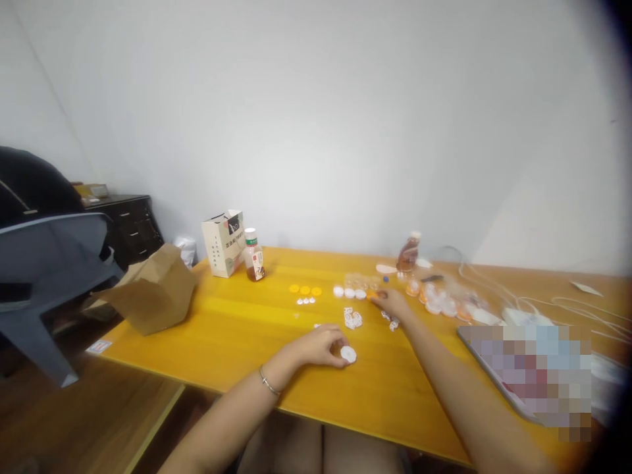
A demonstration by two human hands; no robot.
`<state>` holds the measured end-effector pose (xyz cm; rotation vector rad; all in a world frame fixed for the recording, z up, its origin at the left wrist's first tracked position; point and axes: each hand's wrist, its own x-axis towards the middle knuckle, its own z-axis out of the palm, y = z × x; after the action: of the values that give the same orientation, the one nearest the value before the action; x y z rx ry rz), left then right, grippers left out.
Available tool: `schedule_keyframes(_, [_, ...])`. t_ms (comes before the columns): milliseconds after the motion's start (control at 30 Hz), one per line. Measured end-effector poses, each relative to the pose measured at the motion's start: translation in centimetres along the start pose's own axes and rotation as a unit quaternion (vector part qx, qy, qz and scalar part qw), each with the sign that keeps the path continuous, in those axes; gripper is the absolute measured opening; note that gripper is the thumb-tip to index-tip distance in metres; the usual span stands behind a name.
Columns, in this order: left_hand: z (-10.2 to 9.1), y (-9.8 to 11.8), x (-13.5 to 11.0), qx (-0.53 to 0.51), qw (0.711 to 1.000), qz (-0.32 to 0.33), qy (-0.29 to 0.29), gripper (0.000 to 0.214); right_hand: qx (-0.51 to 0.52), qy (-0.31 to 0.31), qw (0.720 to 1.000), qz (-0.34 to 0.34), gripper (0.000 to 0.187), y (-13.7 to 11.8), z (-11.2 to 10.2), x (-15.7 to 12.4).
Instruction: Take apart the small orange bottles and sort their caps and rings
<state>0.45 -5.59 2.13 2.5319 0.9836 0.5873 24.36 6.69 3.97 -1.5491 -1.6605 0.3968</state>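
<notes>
Firstly, left hand (318, 347): fingers half curled, tips against a white round cap (348, 355) on the near part of the yellow counter (232, 336); firmness of hold cannot be told. Bangle (269, 383) on that wrist. Right hand (390, 304): fingers extended, just beside an orange cap (370, 295); any hold cannot be told. Nearby, a row of white caps (349, 293) and small white pieces (352, 318). Farther left, three yellow caps (305, 290), a capped bottle (253, 255) and a paper gift bag (223, 242).
</notes>
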Motion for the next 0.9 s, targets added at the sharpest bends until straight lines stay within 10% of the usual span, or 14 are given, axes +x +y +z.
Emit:
schedule_keyframes(167, [-0.1, 0.0, 0.1, 0.012, 1.000, 0.008, -0.005, 0.031, 0.000, -0.052, 0.999, -0.006, 0.025, -1.1, -0.6, -3.7])
schedule_keyframes(367, [-0.4, 0.1, 0.0, 0.025, 0.999, 0.016, -0.012, 0.031, 0.065, -0.293, 0.944, -0.138, 0.032, -3.1, -0.8, -11.0])
schedule_keyframes(900, [-1.1, 0.4, -0.3, 0.016, 0.998, 0.058, -0.018, 0.024, 0.049, -0.270, 0.943, -0.190, 0.018, -3.7, 0.4, -13.2])
